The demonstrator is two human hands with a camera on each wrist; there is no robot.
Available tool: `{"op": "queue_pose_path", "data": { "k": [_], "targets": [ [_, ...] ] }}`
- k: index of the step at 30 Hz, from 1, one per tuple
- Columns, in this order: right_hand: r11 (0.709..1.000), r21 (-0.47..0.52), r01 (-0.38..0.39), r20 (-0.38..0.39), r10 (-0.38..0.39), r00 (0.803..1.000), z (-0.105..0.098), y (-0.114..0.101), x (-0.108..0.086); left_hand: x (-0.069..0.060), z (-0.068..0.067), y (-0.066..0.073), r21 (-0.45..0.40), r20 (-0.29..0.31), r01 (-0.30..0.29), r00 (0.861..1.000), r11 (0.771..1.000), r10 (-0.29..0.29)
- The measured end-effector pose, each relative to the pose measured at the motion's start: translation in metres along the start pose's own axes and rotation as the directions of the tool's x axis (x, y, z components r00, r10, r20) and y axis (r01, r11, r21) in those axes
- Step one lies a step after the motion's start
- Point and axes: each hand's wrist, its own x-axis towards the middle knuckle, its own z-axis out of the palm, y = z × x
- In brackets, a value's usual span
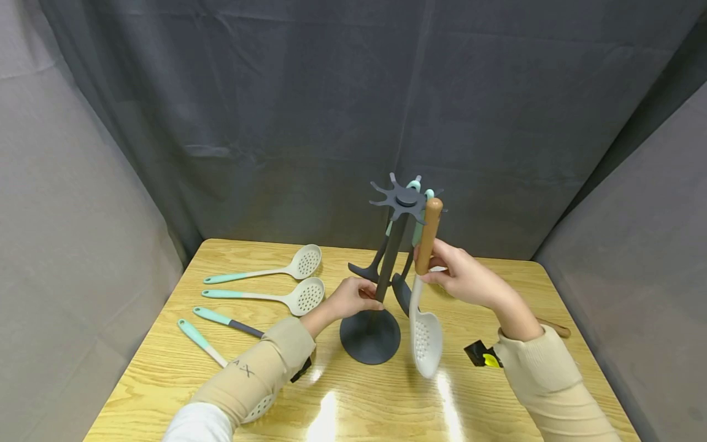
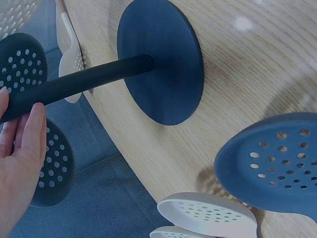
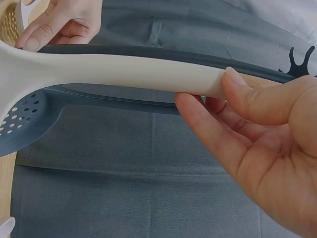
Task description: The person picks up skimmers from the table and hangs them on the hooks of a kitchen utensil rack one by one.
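Note:
My left hand (image 1: 353,298) grips the pole of a dark utensil stand (image 1: 371,344) low down, just above its round base. At the stand's right side, my right hand (image 1: 466,276) pinches a white slotted spoon (image 1: 428,344) where its wooden handle meets the white shaft. The spoon hangs upright, bowl down, with the handle top beside the star-shaped hook ring (image 1: 405,197). Whether it rests on a hook I cannot tell. Two dark slotted spoons with mint handles hang from the ring; the nearer one (image 1: 402,294) is partly behind the white spoon.
White slotted spoons with mint handles (image 1: 306,263) lie on the table's left side. A dark utensil with a mint handle (image 1: 212,316) is partly under my left sleeve. To the right are a black-and-yellow item (image 1: 483,355) and a wooden handle (image 1: 555,328). Grey curtains surround the table.

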Motion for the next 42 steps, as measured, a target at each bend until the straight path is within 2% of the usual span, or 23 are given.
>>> {"op": "queue_pose_path", "data": {
  "k": [4,5,13,25,35,42],
  "targets": [
    [1.0,-0.001,-0.002,0.003,0.002,1.0,0.0,0.001,0.001,0.0,0.0,0.001,-0.003,0.003,0.007,1.0,1.0,-0.007],
    [1.0,-0.001,-0.002,0.003,0.002,1.0,0.0,0.002,0.001,0.002,0.001,-0.005,-0.002,0.0,0.008,1.0,1.0,-0.008],
    [1.0,-0.002,-0.007,-0.005,0.007,1.0,-0.002,0.001,0.001,0.001,0.0,-0.004,0.0,-0.002,0.0,1.0,1.0,0.0],
    [0.999,0.042,-0.009,-0.018,0.009,1.0,-0.003,0.003,-0.001,0.002,0.0,-0.003,0.002,0.008,0.026,1.0,1.0,-0.026],
    [0.998,0.056,-0.003,-0.03,0.005,1.0,-0.004,0.004,-0.001,0.002,0.0,-0.003,0.008,0.009,0.016,1.0,1.0,-0.016],
    [0.998,0.062,0.015,-0.05,-0.012,0.999,-0.009,0.015,-0.003,0.003,0.001,-0.006,0.012,0.006,0.018,1.0,1.0,-0.018]
  ]
}}
